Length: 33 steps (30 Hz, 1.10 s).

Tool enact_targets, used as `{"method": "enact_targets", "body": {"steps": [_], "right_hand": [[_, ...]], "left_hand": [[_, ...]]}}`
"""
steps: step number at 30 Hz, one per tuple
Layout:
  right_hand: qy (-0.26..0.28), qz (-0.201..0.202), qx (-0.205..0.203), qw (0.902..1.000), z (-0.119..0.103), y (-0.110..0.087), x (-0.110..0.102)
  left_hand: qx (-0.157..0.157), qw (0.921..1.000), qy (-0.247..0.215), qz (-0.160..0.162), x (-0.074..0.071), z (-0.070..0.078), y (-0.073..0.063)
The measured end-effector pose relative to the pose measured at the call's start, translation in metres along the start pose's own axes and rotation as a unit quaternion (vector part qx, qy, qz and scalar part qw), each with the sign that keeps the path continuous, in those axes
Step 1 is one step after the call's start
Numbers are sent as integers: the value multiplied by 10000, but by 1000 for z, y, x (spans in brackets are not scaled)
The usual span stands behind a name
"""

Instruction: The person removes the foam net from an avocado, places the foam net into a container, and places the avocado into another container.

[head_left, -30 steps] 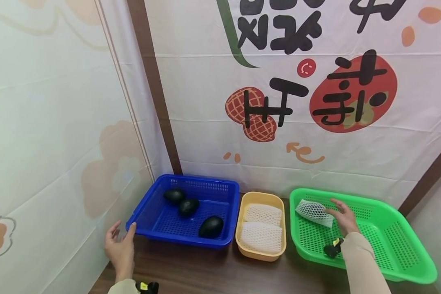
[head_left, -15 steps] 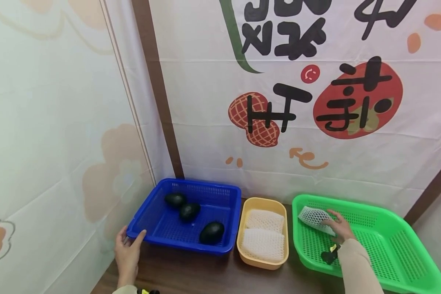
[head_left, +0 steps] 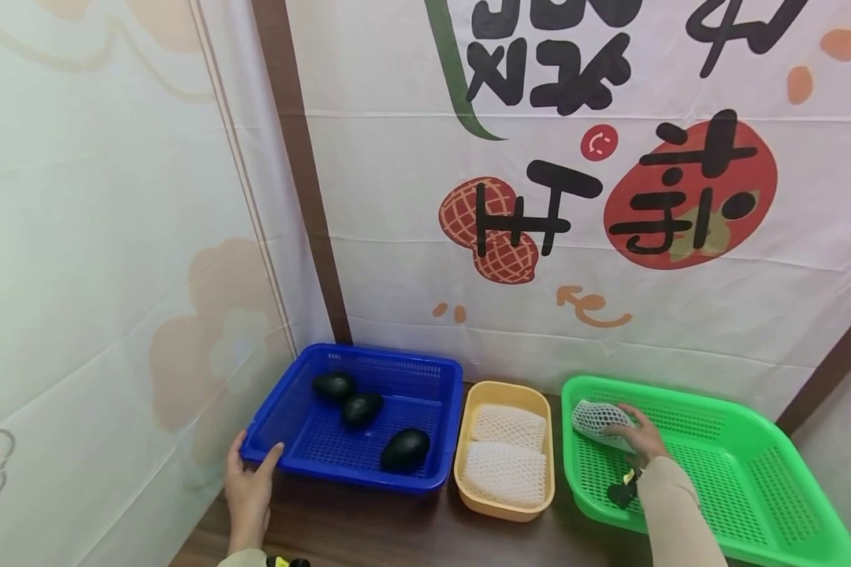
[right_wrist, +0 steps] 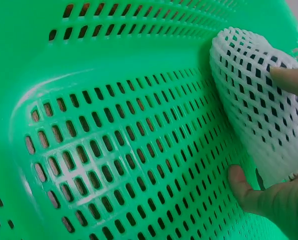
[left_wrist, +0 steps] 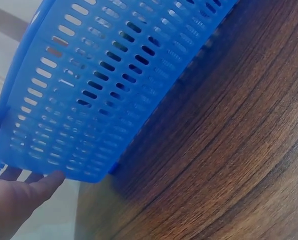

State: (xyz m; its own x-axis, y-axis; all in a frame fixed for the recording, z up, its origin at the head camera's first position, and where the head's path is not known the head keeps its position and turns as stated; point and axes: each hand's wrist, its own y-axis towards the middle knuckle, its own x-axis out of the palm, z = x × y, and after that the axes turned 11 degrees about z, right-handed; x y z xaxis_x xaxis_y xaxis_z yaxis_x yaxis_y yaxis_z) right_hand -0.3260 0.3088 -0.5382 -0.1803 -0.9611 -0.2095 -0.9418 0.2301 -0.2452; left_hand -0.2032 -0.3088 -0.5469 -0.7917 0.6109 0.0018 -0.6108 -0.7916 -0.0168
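Observation:
At the left, my left hand [head_left: 249, 492] holds the near left corner of the blue basket [head_left: 358, 476], thumb at the front and fingers along the side. Three dark avocados [head_left: 405, 450] lie in that basket. My right hand [head_left: 641, 438] reaches into the green basket [head_left: 752, 409] and holds a white foam net [head_left: 597, 417] with a dark avocado-like thing inside. In the right wrist view, a finger lies over the foam net [right_wrist: 261, 95] and the thumb [right_wrist: 246, 190] is at its near side. The other fingers are mostly hidden.
Between the two baskets stands a yellow tray [head_left: 505, 512] with white foam nets [head_left: 507, 472] in it. All stand on a dark wooden table [head_left: 369, 524]. Printed cloth walls [head_left: 397, 315] close off the back and left.
My left hand has come in to the blue basket's corner. My right hand has moved left and closer around the foam net. The head view has shifted slightly.

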Motion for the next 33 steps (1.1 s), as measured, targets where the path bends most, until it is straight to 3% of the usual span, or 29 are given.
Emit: {"method": "enact_targets", "body": {"steps": [7, 11, 22, 31, 33], "right_hand": [[664, 190, 40, 9976, -1, -7, 11], [953, 236, 35, 9952, 0, -8, 16], [817, 513, -84, 9953, 3, 0, 18], [732, 621, -51, 9954, -6, -8, 24], [720, 642, -71, 9953, -4, -3, 23]], "left_hand": [[-221, 9990, -320, -238, 1, 4, 1], [-378, 9980, -459, -203, 2, 4, 1], [-429, 9987, -269, 46, 9, 6, 1], [-278, 9990, -362, 2, 6, 6, -2], [-262, 9991, -330, 4, 6, 6, -2]]}}
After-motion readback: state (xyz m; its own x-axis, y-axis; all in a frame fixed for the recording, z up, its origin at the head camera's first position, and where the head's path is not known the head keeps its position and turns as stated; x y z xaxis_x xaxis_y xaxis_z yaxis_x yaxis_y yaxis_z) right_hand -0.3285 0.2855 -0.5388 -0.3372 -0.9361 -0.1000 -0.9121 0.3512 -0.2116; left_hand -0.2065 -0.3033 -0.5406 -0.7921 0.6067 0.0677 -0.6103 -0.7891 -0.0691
